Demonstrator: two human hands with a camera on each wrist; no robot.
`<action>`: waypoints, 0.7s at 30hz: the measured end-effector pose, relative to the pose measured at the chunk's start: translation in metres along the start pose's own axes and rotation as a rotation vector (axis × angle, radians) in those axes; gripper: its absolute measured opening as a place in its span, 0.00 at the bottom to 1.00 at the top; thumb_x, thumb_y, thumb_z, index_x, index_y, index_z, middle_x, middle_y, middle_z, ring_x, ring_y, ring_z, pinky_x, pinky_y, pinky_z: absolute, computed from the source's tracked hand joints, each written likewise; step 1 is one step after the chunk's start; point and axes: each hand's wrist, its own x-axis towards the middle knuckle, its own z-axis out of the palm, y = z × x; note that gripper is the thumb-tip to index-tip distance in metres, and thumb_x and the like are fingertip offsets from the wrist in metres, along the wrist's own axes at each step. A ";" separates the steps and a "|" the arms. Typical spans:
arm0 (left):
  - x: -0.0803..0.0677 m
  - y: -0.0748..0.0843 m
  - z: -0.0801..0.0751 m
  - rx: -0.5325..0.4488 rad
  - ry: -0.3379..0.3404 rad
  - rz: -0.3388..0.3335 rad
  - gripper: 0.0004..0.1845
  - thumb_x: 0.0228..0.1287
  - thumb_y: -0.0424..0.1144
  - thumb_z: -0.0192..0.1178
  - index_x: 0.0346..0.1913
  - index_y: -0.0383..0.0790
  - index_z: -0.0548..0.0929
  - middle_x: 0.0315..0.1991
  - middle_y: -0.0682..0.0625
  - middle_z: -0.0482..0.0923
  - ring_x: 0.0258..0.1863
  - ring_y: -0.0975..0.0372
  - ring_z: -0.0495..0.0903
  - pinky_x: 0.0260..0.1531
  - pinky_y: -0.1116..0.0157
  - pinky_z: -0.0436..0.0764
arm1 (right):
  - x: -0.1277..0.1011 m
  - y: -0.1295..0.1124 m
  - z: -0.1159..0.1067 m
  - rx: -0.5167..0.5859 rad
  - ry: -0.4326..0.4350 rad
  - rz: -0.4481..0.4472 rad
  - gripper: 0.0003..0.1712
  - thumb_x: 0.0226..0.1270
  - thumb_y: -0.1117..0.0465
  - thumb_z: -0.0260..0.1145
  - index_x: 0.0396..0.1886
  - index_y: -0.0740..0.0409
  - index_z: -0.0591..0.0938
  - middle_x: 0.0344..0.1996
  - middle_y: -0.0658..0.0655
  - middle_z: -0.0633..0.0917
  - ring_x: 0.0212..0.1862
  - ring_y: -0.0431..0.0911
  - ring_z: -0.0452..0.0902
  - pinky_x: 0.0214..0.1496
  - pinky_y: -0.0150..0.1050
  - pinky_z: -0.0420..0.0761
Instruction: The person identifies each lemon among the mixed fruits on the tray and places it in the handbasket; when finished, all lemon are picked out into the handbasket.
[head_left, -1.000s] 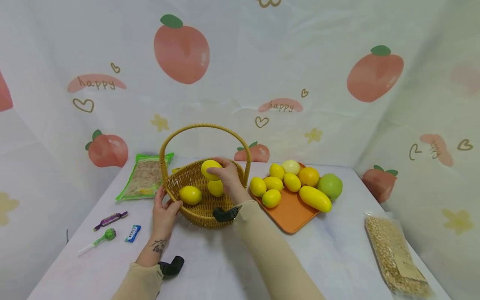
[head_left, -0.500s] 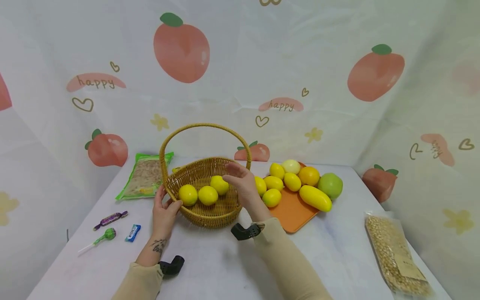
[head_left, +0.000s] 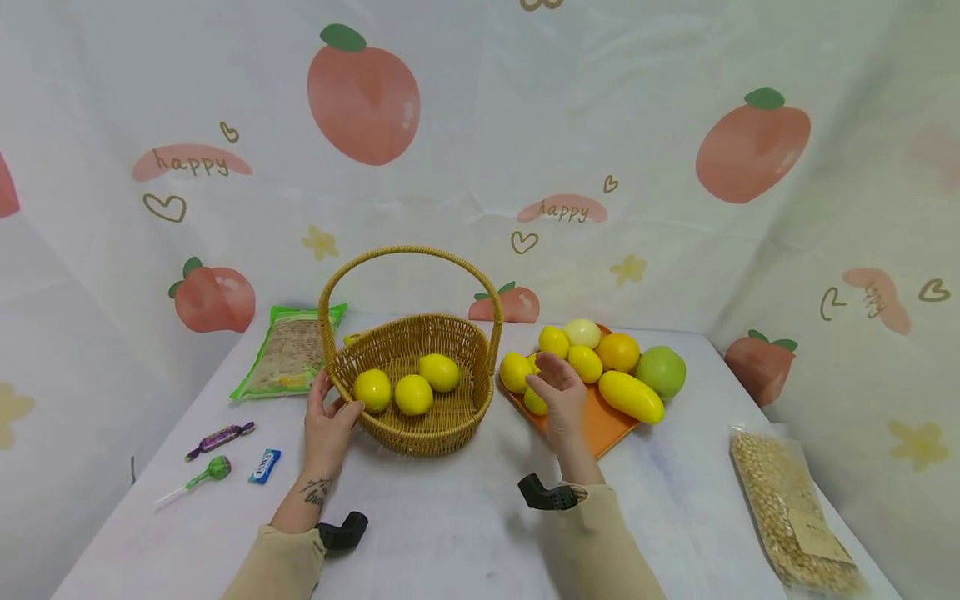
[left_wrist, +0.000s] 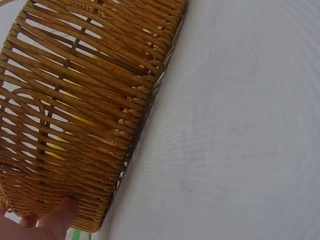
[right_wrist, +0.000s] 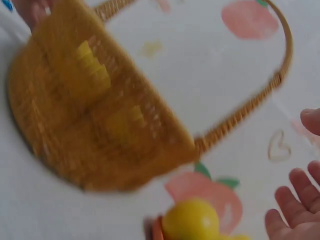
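Observation:
A wicker basket (head_left: 431,443) with a tall arched handle stands at the table's middle, and three lemons (head_left: 414,395) lie inside it. My left hand (head_left: 330,429) grips the basket's left side, thumb at the rim; in the left wrist view its fingers (left_wrist: 62,215) press the outer weave. My right hand (head_left: 564,400) hovers over the left part of an orange tray (head_left: 588,429), fingers apart and holding nothing. It partly covers the lemons on the tray. In the right wrist view the right hand (right_wrist: 300,205) is spread near a yellow fruit (right_wrist: 192,220).
Also on the tray are an orange (head_left: 618,353), a long yellow fruit (head_left: 632,397) and a pale round one (head_left: 582,333). Beside it sits a green fruit (head_left: 661,372). Bagged goods (head_left: 288,354), a lollipop (head_left: 217,468), wrapped candies (head_left: 220,440) and a grain bag (head_left: 787,508) lie around.
My right hand has let go of a lemon in the basket, then moved right, out over the tray. Three lemons now lie in the basket. The left hand has stayed on it.

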 end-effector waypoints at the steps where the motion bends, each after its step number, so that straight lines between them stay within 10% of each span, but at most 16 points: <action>1: 0.000 0.000 0.000 0.000 -0.001 0.001 0.43 0.59 0.28 0.52 0.74 0.51 0.43 0.72 0.44 0.47 0.63 0.48 0.60 0.34 0.85 0.72 | 0.002 0.001 -0.004 -0.009 0.032 -0.002 0.25 0.54 0.75 0.63 0.54 0.70 0.73 0.45 0.52 0.82 0.58 0.54 0.70 0.63 0.40 0.69; 10: -0.001 0.000 -0.001 0.003 -0.007 -0.009 0.44 0.60 0.29 0.53 0.74 0.52 0.42 0.73 0.45 0.45 0.64 0.49 0.59 0.34 0.85 0.72 | 0.015 0.032 -0.034 -0.175 0.143 0.024 0.37 0.55 0.70 0.65 0.65 0.66 0.63 0.66 0.63 0.64 0.69 0.52 0.54 0.72 0.48 0.50; 21: -0.002 0.002 -0.001 0.004 -0.010 -0.015 0.43 0.60 0.29 0.52 0.74 0.51 0.42 0.73 0.45 0.45 0.64 0.49 0.58 0.34 0.85 0.72 | 0.019 0.054 -0.024 -0.309 0.156 0.117 0.47 0.45 0.68 0.71 0.67 0.64 0.59 0.64 0.63 0.62 0.64 0.54 0.56 0.69 0.48 0.56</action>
